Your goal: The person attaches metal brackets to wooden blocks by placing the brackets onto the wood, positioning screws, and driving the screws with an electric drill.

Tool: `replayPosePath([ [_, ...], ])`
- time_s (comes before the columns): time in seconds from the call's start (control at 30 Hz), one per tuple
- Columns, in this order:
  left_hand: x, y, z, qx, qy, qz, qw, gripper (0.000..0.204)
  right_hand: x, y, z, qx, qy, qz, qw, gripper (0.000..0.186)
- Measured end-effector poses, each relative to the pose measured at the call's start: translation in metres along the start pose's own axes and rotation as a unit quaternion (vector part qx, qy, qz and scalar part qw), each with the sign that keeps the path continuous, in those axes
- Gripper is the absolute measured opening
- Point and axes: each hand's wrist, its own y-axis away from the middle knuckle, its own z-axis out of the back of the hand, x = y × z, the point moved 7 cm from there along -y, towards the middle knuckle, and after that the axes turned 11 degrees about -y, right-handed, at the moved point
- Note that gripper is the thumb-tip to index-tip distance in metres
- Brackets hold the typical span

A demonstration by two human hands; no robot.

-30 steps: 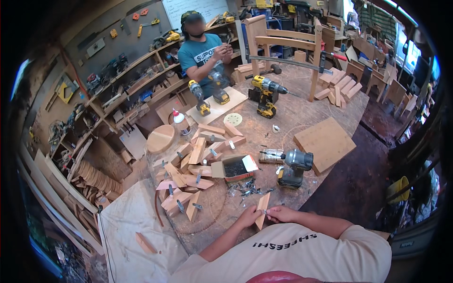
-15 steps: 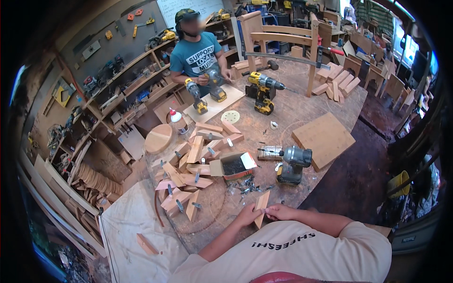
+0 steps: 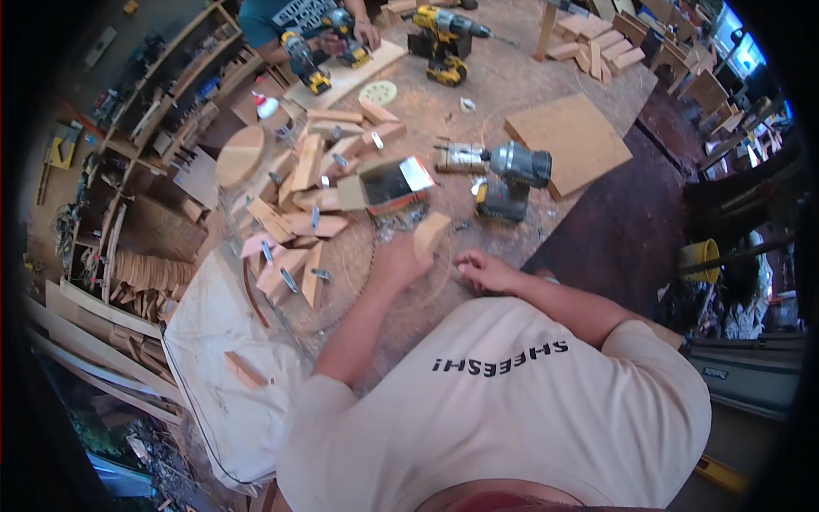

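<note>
My left hand [image 3: 399, 263] is closed around the lower part of a short wooden block [image 3: 432, 234], which stands up from it near the front of the workbench. To its right, my right hand [image 3: 488, 273] is apart from the block, its fingers curled with thumb and fingertips together. Whatever those fingers pinch, if anything, is too small to make out. Just beyond the left hand sits an open cardboard box [image 3: 394, 198] with dark contents, small metal bits lying by it. Left of the box is a pile of angled wooden blocks [image 3: 307, 162], several bearing small metal pieces.
A grey cordless driver [image 3: 519, 166] stands beyond my right hand, before a square wooden board [image 3: 570, 143]. Farther back is a yellow drill [image 3: 445, 43]. Across the bench, another person's hand [image 3: 367, 36] is beside two drills. A white cloth [image 3: 217, 328] covers the left side.
My left hand has carried the wooden block forward and leftward, toward the box. My right hand has come away from the block. The view has tipped downward.
</note>
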Motion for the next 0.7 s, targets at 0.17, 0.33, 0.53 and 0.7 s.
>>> replayPosePath([
  [0.17, 0.011, -0.006, -0.026, -0.03, -0.05, 0.001, 0.998, 0.049, -0.007, -0.005, 0.005, -0.005, 0.002, 0.009, 1.0, 0.035],
  [0.33, 0.005, -0.006, -0.021, -0.008, -0.034, -0.003, 0.999, 0.047, -0.013, -0.005, 0.009, -0.016, -0.045, -0.006, 0.999, 0.028],
  [0.53, -0.002, -0.006, -0.008, -0.039, -0.048, -0.027, 0.998, 0.049, -0.012, -0.004, 0.012, -0.01, -0.065, -0.007, 0.998, 0.022],
  [0.7, 0.013, -0.005, -0.031, 0.018, -0.054, 0.01, 0.998, 0.049, -0.012, -0.008, 0.011, 0.005, -0.038, -0.013, 0.999, 0.022],
])
